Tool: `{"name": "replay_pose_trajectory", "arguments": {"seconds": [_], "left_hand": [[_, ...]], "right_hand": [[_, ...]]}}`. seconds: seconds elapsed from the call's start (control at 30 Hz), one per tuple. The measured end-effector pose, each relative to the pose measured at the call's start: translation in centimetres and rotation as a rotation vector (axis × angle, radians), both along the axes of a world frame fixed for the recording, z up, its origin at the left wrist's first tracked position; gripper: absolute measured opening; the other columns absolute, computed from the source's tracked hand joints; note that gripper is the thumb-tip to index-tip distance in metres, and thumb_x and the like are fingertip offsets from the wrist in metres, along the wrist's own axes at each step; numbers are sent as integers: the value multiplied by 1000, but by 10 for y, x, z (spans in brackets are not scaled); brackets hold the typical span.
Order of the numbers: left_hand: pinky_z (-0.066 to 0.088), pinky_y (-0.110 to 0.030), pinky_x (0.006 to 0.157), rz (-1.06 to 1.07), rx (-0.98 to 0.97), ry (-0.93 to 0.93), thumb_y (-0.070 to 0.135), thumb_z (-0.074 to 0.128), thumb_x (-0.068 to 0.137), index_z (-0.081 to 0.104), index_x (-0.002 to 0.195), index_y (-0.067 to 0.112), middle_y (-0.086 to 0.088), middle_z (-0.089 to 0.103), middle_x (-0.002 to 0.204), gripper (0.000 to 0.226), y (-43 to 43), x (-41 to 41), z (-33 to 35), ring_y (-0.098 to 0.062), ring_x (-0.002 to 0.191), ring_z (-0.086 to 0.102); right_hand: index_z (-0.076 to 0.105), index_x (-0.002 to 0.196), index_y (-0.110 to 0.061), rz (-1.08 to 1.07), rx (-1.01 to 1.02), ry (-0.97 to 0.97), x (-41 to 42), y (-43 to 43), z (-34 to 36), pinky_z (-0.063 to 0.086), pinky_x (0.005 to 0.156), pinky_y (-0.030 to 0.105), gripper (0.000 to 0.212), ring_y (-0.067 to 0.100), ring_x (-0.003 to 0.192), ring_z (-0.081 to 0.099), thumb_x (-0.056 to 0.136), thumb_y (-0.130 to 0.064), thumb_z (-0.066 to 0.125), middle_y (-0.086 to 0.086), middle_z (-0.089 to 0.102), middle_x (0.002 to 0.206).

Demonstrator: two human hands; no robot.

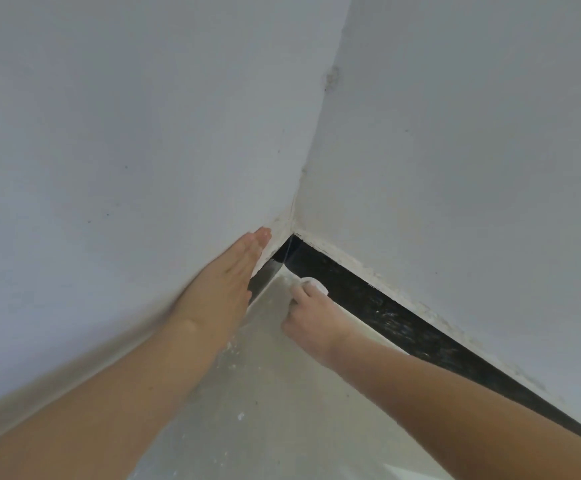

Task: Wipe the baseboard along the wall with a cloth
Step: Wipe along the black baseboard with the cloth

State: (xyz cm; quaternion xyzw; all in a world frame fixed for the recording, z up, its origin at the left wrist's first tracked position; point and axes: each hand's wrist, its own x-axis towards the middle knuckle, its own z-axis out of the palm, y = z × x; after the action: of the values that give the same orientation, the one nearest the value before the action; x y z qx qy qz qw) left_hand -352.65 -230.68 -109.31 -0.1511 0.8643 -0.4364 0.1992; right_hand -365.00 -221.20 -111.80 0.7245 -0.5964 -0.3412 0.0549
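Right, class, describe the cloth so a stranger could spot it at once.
Find the corner where two pale walls meet. A black baseboard runs along the right wall; near the corner the right hand holds a small cloth against it. It is the only white lump on that strip.

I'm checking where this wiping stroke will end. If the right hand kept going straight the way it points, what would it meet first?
Probably the corner: the right hand, gripping the white cloth on the black baseboard, points toward the adjoining wall's baseboard, though depth is unclear.
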Motion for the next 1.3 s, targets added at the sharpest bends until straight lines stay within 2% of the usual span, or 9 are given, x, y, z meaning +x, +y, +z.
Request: {"name": "replay_pose_trajectory", "arguments": {"seconds": [0.1, 0.2, 0.33, 0.5, 0.67, 0.8, 0.93, 1.1, 1.3], "left_hand": [[-32, -55, 86, 5, 0, -5, 31, 3, 102, -20, 138, -17, -34, -29, 143, 64, 0, -1, 2, -51, 106, -43], [-31, -53, 88, 13, 18, 3, 30, 3, 102, -21, 137, -18, -33, -35, 138, 63, 0, -2, 4, -50, 106, -43], [-27, -49, 96, -4, 31, 17, 29, 0, 102, -24, 136, -17, -31, -36, 138, 62, 1, -1, 5, -44, 128, -34], [-25, -46, 103, 3, 61, 42, 32, 0, 101, -24, 136, -15, -29, -29, 147, 64, 2, 1, 5, -38, 138, -26], [-27, -46, 100, 20, 106, 50, 32, 0, 101, -20, 138, -15, -29, -32, 142, 63, 3, 0, 5, -39, 137, -26], [-26, -45, 101, 22, 147, 66, 32, -2, 100, -24, 135, -17, -31, -31, 144, 64, 4, -1, 6, -39, 137, -27], [-25, -45, 103, 8, 163, 83, 31, -3, 99, -28, 132, -20, -34, -34, 140, 65, 3, -1, 4, -40, 135, -29], [-30, -47, 103, -12, 153, 69, 31, -4, 98, -30, 129, -21, -36, -35, 137, 65, 1, 0, 2, -42, 130, -34], [-37, -50, 95, -3, 149, 77, 29, -5, 97, -30, 129, -22, -36, -36, 137, 65, 0, 1, 2, -41, 132, -33]], "right_hand": [[65, 105, -18, 9, -81, 0, -21, -27, -6, 38, 93, 38, 22, 30, 113, 43, 89, -10, 53, 2, 65, 104], [70, 90, -22, -74, -138, -13, -37, -26, 0, 41, 90, 31, 18, 28, 111, 50, 78, -10, 63, -2, 66, 89], [68, 98, -15, -140, 28, -3, -49, 15, -12, 36, 86, 34, 28, 33, 118, 42, 78, 3, 57, 8, 66, 100], [66, 52, -20, -303, 68, 77, -55, 48, -8, 33, 53, 29, 26, 26, 71, 55, 37, -5, 80, 3, 58, 52], [62, 105, -14, -623, 259, -44, -37, 59, -1, 39, 59, 29, 35, 30, 102, 49, 78, 7, 55, 7, 60, 102], [55, 88, -20, -311, 39, -166, -21, 37, 9, 46, 82, 37, 22, 27, 93, 45, 81, 1, 55, -1, 45, 73], [65, 97, -18, -51, -158, -94, -25, -5, 5, 40, 96, 36, 22, 28, 103, 49, 86, -5, 52, -1, 63, 93], [70, 59, -28, -17, -158, -49, -41, -52, 0, 43, 74, 24, 11, 16, 87, 59, 61, -23, 79, -13, 64, 61], [64, 107, -19, -14, -84, -51, -38, -41, -27, 31, 104, 34, 25, 28, 118, 43, 92, -7, 48, -3, 65, 107]]}}
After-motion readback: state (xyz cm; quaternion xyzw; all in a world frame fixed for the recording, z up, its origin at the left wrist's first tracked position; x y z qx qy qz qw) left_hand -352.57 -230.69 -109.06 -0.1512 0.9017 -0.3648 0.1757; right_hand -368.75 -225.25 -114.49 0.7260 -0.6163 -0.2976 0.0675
